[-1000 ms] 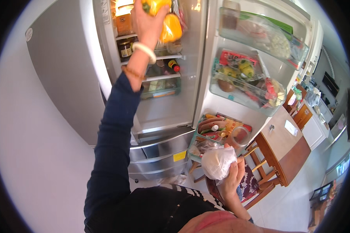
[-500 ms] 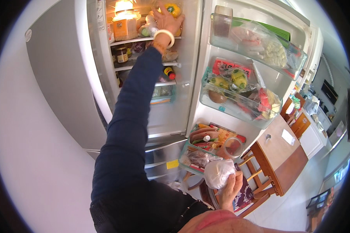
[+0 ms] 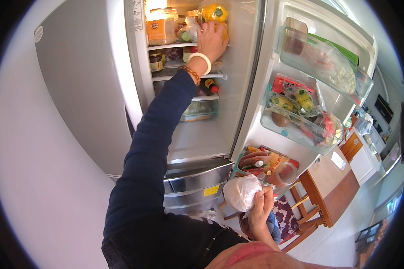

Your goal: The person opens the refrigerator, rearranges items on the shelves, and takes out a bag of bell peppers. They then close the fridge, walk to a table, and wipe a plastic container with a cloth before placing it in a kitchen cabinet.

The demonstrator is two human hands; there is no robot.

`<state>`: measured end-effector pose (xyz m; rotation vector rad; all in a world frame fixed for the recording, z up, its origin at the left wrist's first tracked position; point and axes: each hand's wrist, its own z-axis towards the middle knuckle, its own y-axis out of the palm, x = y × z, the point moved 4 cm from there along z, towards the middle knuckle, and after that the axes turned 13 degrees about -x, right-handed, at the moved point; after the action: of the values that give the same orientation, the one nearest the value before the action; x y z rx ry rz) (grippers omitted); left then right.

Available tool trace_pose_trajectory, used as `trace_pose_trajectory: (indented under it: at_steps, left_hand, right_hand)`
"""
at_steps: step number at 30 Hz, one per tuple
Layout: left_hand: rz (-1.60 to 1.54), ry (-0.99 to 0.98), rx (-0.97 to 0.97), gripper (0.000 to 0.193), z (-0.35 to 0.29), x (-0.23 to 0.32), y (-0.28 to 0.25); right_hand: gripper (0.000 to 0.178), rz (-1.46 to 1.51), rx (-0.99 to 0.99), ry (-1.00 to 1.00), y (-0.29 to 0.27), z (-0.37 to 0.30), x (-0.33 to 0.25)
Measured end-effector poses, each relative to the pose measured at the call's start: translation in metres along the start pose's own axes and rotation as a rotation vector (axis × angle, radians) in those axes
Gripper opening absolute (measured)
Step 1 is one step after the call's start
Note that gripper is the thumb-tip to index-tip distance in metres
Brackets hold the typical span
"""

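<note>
My left hand (image 3: 212, 41), with a pale bangle and a beaded bracelet at the wrist, reaches into the open fridge at the upper shelf. Its fingers are apart and rest against clear-bagged produce, just below a wrapped yellow bell pepper (image 3: 214, 13); the fingertips partly merge with the bags. Beside them sit a bag with something green (image 3: 186, 35) and a jar with an orange label (image 3: 157, 30). Low in front of the door, my right hand (image 3: 261, 207) is closed on the gathered side of a round white plastic-bagged bundle (image 3: 240, 193). The bundle's contents cannot be made out.
The fridge door (image 3: 260, 134) stands open to the right, its bins full of bagged food. A lower drawer (image 3: 197, 184) is pulled out. Jars (image 3: 156, 62) and a red-capped bottle (image 3: 211, 85) lie on lower shelves. A wooden table (image 3: 332, 179) and chair stand at right.
My view has shifted, so the fridge sits further right. My left hand has dropped slightly below the yellow pepper, its fingers less spread. My right hand has brought the white bundle a little left.
</note>
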<state>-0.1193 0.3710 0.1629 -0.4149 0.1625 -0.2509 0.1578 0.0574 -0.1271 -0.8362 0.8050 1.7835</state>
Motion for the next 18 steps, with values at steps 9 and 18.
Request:
trace_pose_trajectory:
  at_steps: [9,18]
  left_hand:
    - [-0.106,-0.12,0.041,0.059,0.03,-0.013,0.015]
    - [-1.627,-0.188,0.292,0.05,-0.125,0.06,-0.135]
  right_hand:
    - [0.015,-0.069,0.044,0.026,0.022,0.009,0.012]
    - [0.023,-0.06,0.233,-0.183,0.078,0.104,-0.009]
